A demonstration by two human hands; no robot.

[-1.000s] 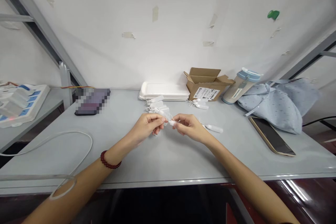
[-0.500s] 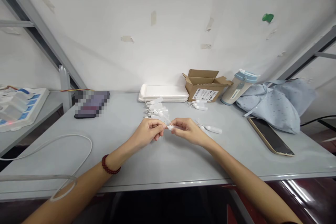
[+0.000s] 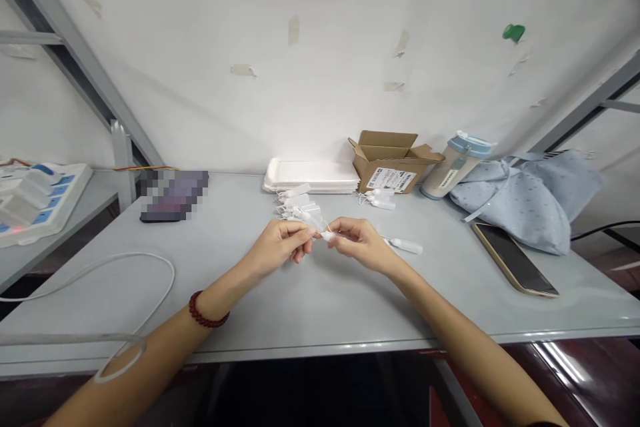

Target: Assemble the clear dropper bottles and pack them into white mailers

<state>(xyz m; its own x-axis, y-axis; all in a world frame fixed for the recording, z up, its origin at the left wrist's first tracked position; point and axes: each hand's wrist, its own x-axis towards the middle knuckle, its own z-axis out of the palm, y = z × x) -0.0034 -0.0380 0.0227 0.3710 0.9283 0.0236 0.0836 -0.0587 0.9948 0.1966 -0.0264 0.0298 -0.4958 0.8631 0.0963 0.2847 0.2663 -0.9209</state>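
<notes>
My left hand (image 3: 280, 245) and my right hand (image 3: 357, 241) meet above the middle of the grey table (image 3: 310, 293). Both pinch one small white plastic piece (image 3: 326, 235) between their fingertips; its shape is too small to make out. A red bead bracelet sits on my left wrist. Just behind my hands lies a pile of small white plastic pieces (image 3: 299, 203). One more white piece (image 3: 406, 245) lies on the table to the right of my right hand, and a few others (image 3: 377, 199) rest near the box.
A stack of white trays (image 3: 313, 175), an open cardboard box (image 3: 390, 161), a tumbler (image 3: 457, 163) and a blue cloth bag (image 3: 525, 197) line the back. A phone (image 3: 515, 259) lies at the right, clear tubing (image 3: 100, 280) at the left, a power strip (image 3: 35, 197) on the side shelf.
The hands have stayed together on the small white piece, with only slight finger shifts. The view has moved a little.
</notes>
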